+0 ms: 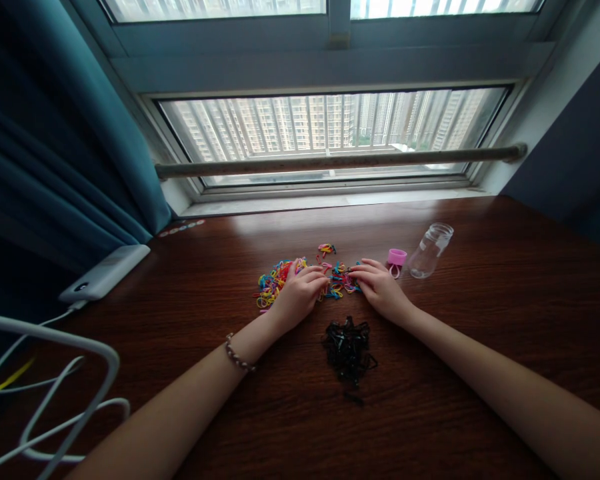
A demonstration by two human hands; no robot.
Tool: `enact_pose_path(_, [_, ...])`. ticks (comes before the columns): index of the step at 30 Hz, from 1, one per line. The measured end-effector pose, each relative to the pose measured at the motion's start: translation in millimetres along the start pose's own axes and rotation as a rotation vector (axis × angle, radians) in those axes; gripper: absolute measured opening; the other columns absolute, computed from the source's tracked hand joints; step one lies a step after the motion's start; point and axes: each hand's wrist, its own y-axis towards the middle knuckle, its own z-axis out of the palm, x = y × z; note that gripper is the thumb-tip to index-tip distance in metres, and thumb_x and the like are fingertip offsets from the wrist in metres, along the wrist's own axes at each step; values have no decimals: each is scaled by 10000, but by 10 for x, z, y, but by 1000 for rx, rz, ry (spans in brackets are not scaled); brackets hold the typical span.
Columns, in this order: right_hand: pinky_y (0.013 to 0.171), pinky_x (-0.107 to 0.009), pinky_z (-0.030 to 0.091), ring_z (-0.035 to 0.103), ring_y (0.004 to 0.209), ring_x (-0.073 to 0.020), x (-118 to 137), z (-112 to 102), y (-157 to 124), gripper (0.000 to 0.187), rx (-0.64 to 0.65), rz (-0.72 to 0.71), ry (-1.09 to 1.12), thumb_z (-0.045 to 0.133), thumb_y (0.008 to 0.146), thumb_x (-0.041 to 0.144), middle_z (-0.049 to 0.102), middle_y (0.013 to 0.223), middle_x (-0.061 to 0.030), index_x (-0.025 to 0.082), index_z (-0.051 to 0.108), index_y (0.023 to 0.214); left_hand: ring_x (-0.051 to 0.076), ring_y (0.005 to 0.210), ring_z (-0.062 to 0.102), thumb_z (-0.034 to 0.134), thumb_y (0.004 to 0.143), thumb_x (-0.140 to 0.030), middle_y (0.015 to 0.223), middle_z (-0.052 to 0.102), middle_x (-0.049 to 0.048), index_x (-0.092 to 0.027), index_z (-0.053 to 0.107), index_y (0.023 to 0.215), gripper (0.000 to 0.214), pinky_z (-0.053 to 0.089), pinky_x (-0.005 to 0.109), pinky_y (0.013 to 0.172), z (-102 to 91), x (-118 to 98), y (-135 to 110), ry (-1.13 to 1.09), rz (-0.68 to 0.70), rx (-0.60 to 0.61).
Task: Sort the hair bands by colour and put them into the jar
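Note:
A loose heap of small coloured rubber bands lies on the table, with more coloured bands spreading to its right. My left hand rests over the heap, its fingers bent and the fingertips drawn together on some bands. What exactly lies under those fingertips is partly hidden. At the right end of the spread, my right hand touches the bands with its fingers stretched out and slightly apart. A separate pile of black rubber bands is nearer to me, between my forearms. One small cluster of coloured bands sits beyond my hands.
A clear plastic bottle without a lid stands right of my right hand, beside a pink cap with a loop. At the left are a white power bank, a white cable and a blue curtain. A window rail crosses behind.

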Motion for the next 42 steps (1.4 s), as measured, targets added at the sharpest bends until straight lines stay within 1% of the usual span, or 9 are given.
enact_pose_path(5, [899, -402, 436, 561, 977, -224, 12, -21, 7, 235, -114, 52, 42, 478, 782, 150, 679, 898, -56, 207, 700, 837, 165, 953, 566, 460, 833, -176, 914, 671, 18, -216, 634, 843, 179, 224, 467, 1021, 1, 36, 0, -38, -46, -83])
enact_pose_path(10, [868, -364, 467, 606, 911, -206, -3, -50, 14, 213, -183, 135, 152, 500, 778, 178, 686, 904, -58, 194, 699, 853, 163, 878, 579, 505, 815, -214, 906, 658, 24, -211, 638, 874, 146, 307, 422, 982, -25, 30, 28, -104, -142, -191])
enact_pose_path(15, [789, -342, 506, 632, 851, -201, 39, -91, 9, 196, -216, 237, 304, 521, 777, 244, 686, 914, -59, 197, 693, 860, 170, 851, 586, 537, 785, -229, 872, 646, 38, -197, 655, 874, 151, 459, 300, 782, -52, 70, 47, -297, -266, -303])
enact_pose_path(19, [746, -331, 514, 638, 787, -197, 59, -99, 2, 180, -235, 288, 380, 584, 733, 288, 691, 854, -60, 181, 690, 831, 168, 836, 603, 562, 764, -270, 883, 657, 42, -184, 658, 871, 168, 482, 296, 765, -64, 101, 59, -488, -378, -373])
enact_pose_path(25, [618, -304, 516, 631, 661, -187, 1, -73, 2, 209, -234, 395, 441, 638, 683, 333, 683, 752, -62, 157, 665, 790, 205, 813, 646, 673, 663, -332, 848, 683, 70, -131, 642, 862, 285, 521, 318, 738, -84, 18, 103, -965, -633, -363])
enact_pose_path(29, [610, -296, 512, 621, 653, -179, -13, -70, 8, 207, -226, 395, 459, 645, 677, 343, 662, 728, -54, 155, 627, 761, 218, 792, 657, 709, 630, -323, 810, 687, 87, -111, 620, 881, 340, 516, 336, 744, -111, -77, 114, -1201, -670, -360])
enact_pose_path(34, [657, -310, 521, 628, 693, -181, -24, -58, 26, 219, -238, 380, 545, 661, 665, 335, 644, 755, -47, 169, 578, 782, 188, 784, 650, 712, 624, -312, 826, 688, 68, -132, 643, 847, 295, 511, 308, 738, -138, -120, 114, -1209, -666, -359])
enact_pose_path(38, [635, -314, 532, 649, 725, -198, -24, -55, 38, 271, -205, 404, 721, 648, 679, 334, 643, 789, -49, 174, 557, 878, 181, 789, 633, 696, 639, -301, 862, 680, 70, -140, 661, 826, 250, 512, 283, 703, -162, -159, 116, -1142, -604, -235])
enact_pose_path(42, [582, -276, 533, 655, 717, -190, 20, -85, 41, 296, -176, 436, 807, 638, 683, 353, 636, 807, -51, 174, 560, 905, 159, 697, 630, 683, 653, -272, 770, 662, 53, -126, 648, 806, 215, 516, 278, 660, -185, -250, 103, -1225, -508, 124])
